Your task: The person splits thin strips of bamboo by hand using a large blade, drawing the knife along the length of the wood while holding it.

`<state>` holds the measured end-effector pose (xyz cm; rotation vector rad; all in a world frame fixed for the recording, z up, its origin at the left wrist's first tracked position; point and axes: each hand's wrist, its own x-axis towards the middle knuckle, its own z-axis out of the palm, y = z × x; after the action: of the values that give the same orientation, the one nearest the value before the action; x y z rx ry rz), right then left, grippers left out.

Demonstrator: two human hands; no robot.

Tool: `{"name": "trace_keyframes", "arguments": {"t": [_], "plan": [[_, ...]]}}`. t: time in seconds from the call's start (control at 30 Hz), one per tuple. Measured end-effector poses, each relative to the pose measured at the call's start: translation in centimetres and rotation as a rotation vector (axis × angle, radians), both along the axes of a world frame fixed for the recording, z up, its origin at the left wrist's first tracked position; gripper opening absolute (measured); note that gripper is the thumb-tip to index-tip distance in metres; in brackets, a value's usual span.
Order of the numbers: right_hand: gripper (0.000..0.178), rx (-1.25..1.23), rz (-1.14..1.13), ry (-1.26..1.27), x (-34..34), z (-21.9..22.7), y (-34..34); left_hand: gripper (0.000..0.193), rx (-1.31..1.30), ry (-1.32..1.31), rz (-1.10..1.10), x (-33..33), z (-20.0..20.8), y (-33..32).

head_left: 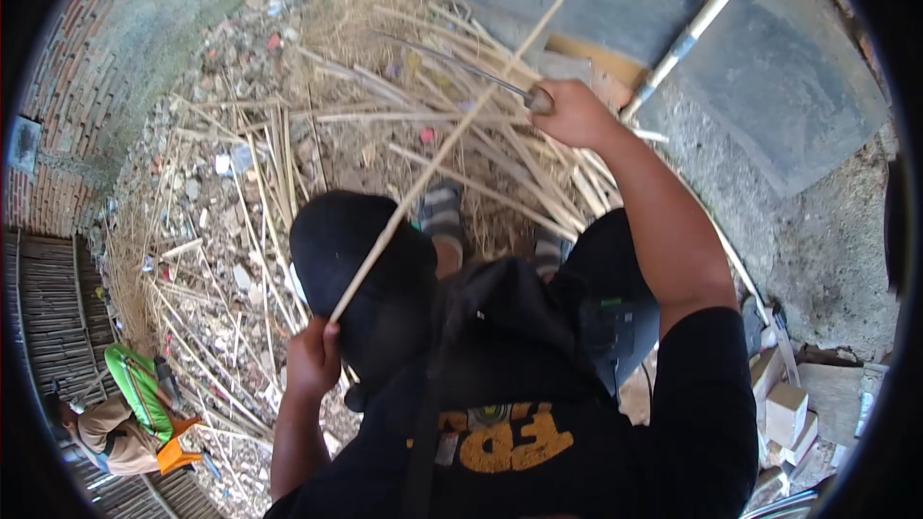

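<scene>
My left hand (312, 358) is closed around the near end of a long pale bamboo strip (448, 159). The strip slants up and away to the right, passing over my dark-clothed knee (363, 264). In my right hand (580, 117) is the short handle of a long, thin-bladed knife (454, 61), its blade pointing to the far left. Blade and strip cross in the picture near the strip's far part; whether they touch I cannot tell. My feet in striped grey footwear (442, 211) rest among the strips on the ground.
Many loose bamboo strips (385, 118) lie over rubble and dry shavings (361, 14). A thick pale pole (707, 14) leans at the far right by grey panels (779, 86). Pale blocks (786, 413) lie at lower right. Another person (120, 437) is at lower left, near a woven wall.
</scene>
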<state>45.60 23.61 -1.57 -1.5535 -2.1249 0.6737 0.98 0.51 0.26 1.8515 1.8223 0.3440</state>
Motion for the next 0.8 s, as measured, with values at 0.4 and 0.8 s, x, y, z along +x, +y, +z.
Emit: {"name": "trace_keyframes", "arguments": {"t": [0.4, 0.8], "plan": [[0.025, -0.053, -0.038, -0.006, 1.1, 0.2, 0.9, 0.035, 0.072, 0.054, -0.016, -0.2, -0.4, -0.3], [0.028, -0.012, -0.051, -0.067, 1.2, 0.8, -0.1, 0.035, 0.035, 0.018, -0.025, 0.2, 0.6, 0.3]]}}
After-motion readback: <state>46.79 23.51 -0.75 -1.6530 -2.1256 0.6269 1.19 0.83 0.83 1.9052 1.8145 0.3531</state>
